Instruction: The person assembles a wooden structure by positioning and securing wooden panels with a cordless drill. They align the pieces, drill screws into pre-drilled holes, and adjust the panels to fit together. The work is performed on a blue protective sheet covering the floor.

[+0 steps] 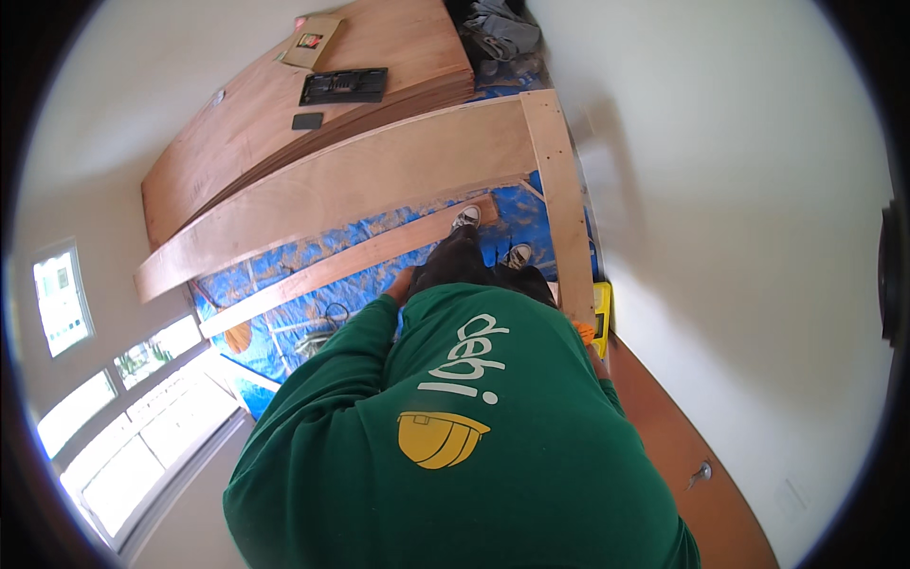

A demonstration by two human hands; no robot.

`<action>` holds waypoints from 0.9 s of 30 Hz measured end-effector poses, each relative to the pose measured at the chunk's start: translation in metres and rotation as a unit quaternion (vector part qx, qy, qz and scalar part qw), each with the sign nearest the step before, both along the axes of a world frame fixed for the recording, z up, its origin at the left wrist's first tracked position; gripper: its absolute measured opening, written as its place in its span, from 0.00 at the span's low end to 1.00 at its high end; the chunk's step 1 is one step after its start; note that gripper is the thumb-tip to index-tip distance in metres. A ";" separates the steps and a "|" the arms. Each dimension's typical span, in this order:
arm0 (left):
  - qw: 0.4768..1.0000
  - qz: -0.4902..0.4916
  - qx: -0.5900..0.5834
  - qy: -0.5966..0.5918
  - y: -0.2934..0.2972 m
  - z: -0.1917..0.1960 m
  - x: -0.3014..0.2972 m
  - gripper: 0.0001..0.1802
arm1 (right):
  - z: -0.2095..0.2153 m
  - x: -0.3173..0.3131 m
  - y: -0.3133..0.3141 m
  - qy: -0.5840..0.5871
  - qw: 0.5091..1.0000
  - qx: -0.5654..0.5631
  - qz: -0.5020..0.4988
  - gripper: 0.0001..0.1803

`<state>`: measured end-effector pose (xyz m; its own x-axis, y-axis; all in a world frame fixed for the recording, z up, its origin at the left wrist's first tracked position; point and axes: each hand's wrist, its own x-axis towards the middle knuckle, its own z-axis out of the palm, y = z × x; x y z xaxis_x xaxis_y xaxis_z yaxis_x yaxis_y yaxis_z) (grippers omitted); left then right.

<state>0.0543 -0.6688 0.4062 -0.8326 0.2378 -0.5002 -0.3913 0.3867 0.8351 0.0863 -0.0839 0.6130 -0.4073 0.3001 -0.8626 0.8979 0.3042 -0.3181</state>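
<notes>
My left hand (402, 284) rests against the thigh of my dark trousers. Its fingers are mostly out of sight. Only a sliver of my right hand (599, 362) shows past the green sweatshirt, and its fingers are hidden. Beside that hand are an orange object (583, 332), too small to make out, and a yellow-framed object (603, 321) by the wall. A narrow wooden board (559, 190) runs from the far end toward my right side. At its far end it meets a wide wooden panel (379, 156) that stretches across to the left.
Blue sheeting (379, 228) strewn with sawdust covers the floor. A long plank (351, 256) lies on it by my shoe. Beyond the panel, stacked plywood sheets (237, 133) carry a black plastic case (343, 86) and a cardboard piece (313, 41). A white wall (720, 237) borders the right.
</notes>
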 end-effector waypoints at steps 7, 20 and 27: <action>0.987 0.141 -0.027 -0.072 0.024 -0.014 0.070 0.20 | -0.030 -0.068 0.034 -0.006 0.992 -0.030 0.120 0.15; 0.923 0.338 -0.068 -0.173 0.028 -0.021 0.136 0.26 | -0.034 -0.176 -0.063 0.021 0.954 -0.035 0.299 0.15; 0.826 0.525 -0.012 -0.204 -0.011 0.020 0.179 0.27 | -0.025 -0.230 -0.149 0.016 0.906 -0.021 0.422 0.15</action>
<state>0.2331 -0.6802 0.4266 -0.3342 -0.5227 -0.7843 -0.7688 -0.3302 0.5476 -0.1441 -0.2324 0.5883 -0.5011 -0.1627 -0.8500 0.3409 0.8656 -0.3667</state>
